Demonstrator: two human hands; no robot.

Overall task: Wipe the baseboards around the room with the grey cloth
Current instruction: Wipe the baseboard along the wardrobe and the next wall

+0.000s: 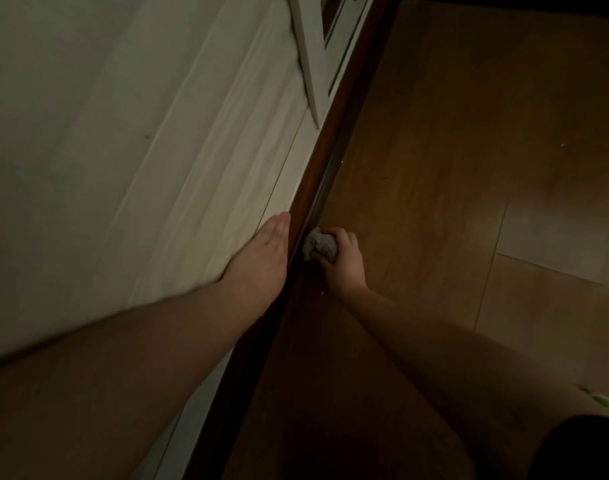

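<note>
A dark brown baseboard runs diagonally from the top centre down to the bottom left, between a pale wall and the wood floor. My right hand grips a bunched grey cloth and holds it against the baseboard's face, low near the floor. My left hand lies flat with straight fingers on the pale wall, its fingertips right beside the baseboard's top edge. The scene is dim.
A pale wall fills the left half. A white door or window frame stands at the top centre next to the baseboard. Wood-look flooring spreads to the right. A dark piece of clothing shows at the bottom right corner.
</note>
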